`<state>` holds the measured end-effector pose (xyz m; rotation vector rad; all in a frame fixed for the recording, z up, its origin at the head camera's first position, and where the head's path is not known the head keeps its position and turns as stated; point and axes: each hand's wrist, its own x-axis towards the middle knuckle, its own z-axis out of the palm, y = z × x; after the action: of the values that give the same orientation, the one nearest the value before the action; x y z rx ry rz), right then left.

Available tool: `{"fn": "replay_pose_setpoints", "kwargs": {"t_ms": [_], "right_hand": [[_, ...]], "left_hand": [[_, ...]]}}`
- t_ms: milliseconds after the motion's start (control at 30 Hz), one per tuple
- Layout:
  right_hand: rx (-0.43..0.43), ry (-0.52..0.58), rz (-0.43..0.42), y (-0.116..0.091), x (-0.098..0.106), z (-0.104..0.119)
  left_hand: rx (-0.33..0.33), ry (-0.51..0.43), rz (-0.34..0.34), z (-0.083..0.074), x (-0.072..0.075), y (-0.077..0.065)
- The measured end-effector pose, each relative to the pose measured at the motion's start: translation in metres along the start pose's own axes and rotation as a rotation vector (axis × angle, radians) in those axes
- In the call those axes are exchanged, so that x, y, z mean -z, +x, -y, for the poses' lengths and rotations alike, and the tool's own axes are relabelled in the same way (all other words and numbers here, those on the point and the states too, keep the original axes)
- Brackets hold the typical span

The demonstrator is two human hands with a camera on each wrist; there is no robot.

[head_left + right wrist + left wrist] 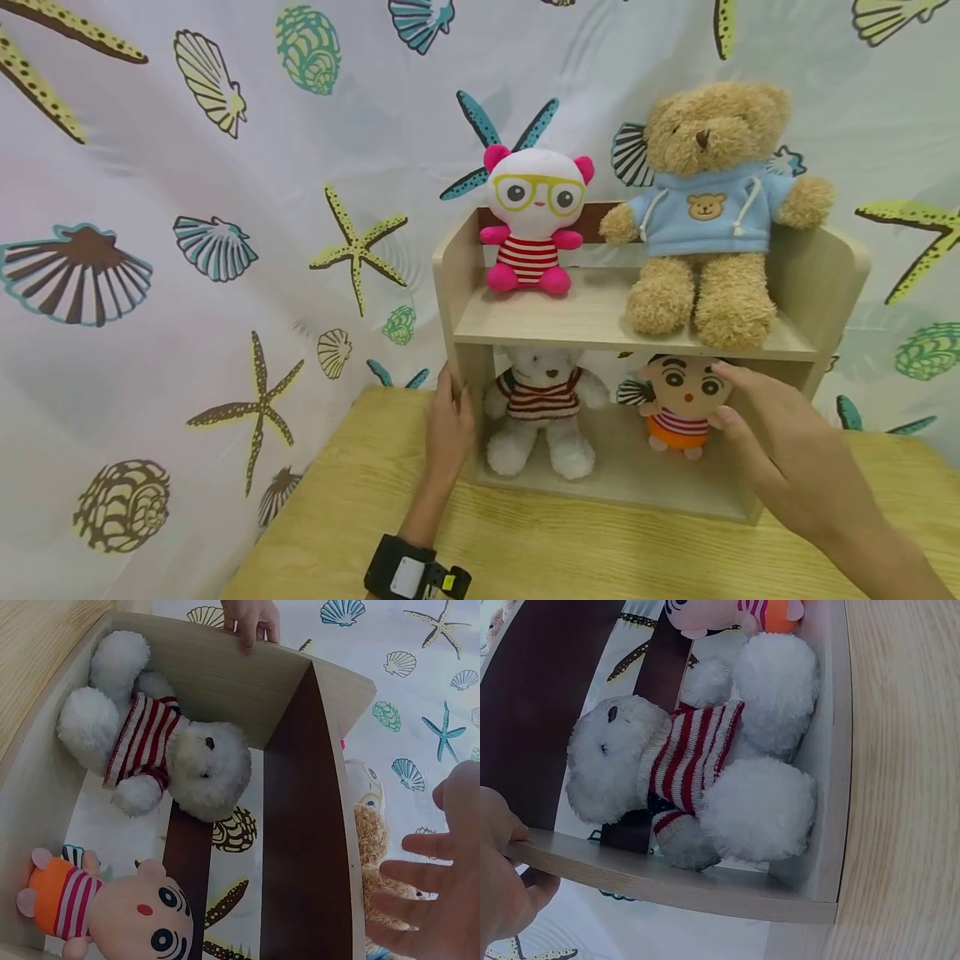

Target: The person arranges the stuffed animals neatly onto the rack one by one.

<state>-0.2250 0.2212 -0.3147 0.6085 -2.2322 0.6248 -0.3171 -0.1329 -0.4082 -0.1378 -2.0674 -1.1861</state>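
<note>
A small wooden shelf (525,310) with two levels stands on the table. My left hand (450,421) grips the edge of its left side panel (667,881), with fingers on both faces. In front of the lower right part is my right hand (795,450), fingers extended and apart in the right wrist view, holding nothing. Behind it sits a boy doll (678,400) in orange shorts and a striped top. A white teddy bear (543,400) in a red-striped sweater sits at lower left. Above are a pink-and-white panda doll (534,217) and a brown teddy bear (705,208) in a blue hoodie.
The wood-grain table (360,467) extends around the shelf. A white cloth (300,150) with shells and starfish hangs behind and to the left. My left wrist carries a black strap with a small device (408,571).
</note>
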Motion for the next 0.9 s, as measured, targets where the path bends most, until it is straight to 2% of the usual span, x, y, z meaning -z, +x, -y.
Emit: {"fn": "replay_pose_setpoints", "kwargs": {"t_ms": [167, 333, 533, 667, 733, 800, 900], "right_hand": [[-0.014, -0.104, 0.079, -0.003, -0.005, 0.002], [-0.034, -0.175, 0.142, -0.006, -0.010, 0.001], [-0.054, -0.187, 0.218, -0.011, -0.018, 0.005], [-0.065, -0.194, 0.237, -0.013, -0.022, 0.009], [-0.054, -0.207, 0.232, -0.013, -0.023, 0.011], [-0.046, -0.215, 0.230, -0.012, -0.023, 0.013], [-0.032, -0.229, 0.219, -0.011, -0.022, 0.015]], "left_hand": [[-0.010, 0.081, -0.012, 0.000, 0.007, -0.001], [0.001, 0.198, 0.014, -0.005, 0.012, 0.000], [0.069, 0.290, 0.131, -0.017, 0.025, -0.001], [0.088, 0.324, 0.229, -0.029, 0.035, -0.005], [0.099, 0.383, 0.264, -0.037, 0.040, -0.009], [0.083, 0.461, 0.278, -0.046, 0.045, -0.013], [-0.005, 0.556, 0.270, -0.061, 0.051, -0.020]]}}
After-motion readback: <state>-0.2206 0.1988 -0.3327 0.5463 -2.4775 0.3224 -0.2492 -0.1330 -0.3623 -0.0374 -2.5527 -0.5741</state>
